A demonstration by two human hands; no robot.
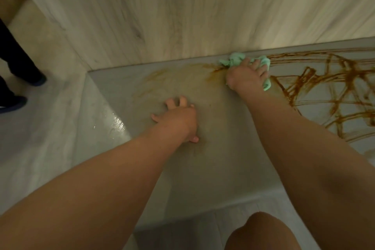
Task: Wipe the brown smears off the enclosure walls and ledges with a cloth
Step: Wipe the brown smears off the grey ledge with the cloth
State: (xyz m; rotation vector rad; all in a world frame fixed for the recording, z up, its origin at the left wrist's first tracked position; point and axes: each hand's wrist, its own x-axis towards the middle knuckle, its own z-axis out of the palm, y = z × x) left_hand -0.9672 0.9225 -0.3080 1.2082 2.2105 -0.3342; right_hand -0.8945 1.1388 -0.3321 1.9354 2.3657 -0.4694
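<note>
The right hand [246,74] grips the green cloth [233,61], fingers curled over it, and presses it on the grey ledge [213,148] just where the ledge meets the wall [182,16]. The left hand [176,119] rests on the ledge nearer, its fingers spread apart and holding nothing. Thick brown smears [324,87] cover the ledge just right of the cloth; left of it there are faint streaks [156,73].

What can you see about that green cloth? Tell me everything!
The mint-green cloth looks soft, like a small towel, and is scrunched into a wrinkly wad. The right hand grips it and presses it onto the grey ledge, right where the ledge meets the pale wall. Bits poke out above and beside the hand. It sits at the edge of the brown smears, with fainter streaks to its left.
</note>
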